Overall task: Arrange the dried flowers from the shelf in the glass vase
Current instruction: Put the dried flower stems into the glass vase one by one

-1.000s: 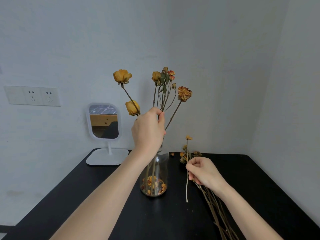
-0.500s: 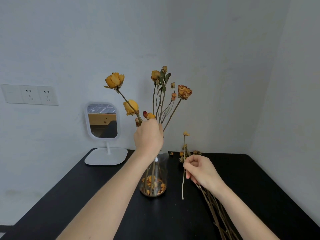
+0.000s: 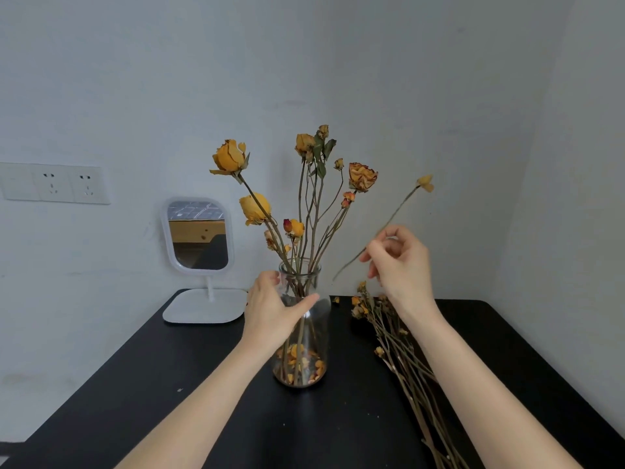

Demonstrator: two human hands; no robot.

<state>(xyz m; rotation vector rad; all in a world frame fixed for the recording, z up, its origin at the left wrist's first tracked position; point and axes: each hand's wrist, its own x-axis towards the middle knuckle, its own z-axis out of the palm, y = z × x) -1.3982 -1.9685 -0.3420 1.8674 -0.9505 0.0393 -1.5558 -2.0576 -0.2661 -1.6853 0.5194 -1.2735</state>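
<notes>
A glass vase [image 3: 313, 336] stands mid-table with several dried yellow and orange roses [image 3: 306, 198] in it and loose petals at its bottom. My left hand [image 3: 270, 309] wraps around the vase's neck, thumb across the front of the glass. My right hand [image 3: 399, 262] is raised to the right of the vase and pinches a thin dried flower stem [image 3: 385, 228], tilted, its small yellow bud up right and its cut end pointing down toward the vase. More dried stems [image 3: 406, 363] lie on the table under my right forearm.
The black table [image 3: 169, 384] meets white walls at the back and right. A white standing mirror [image 3: 199, 238] rests on the table's back left corner. Wall sockets [image 3: 54, 182] sit on the left wall.
My left hand dropped from the stems above the vase down to its neck. My right hand rose from the table, lifting the single stem up to the right of the bouquet.
</notes>
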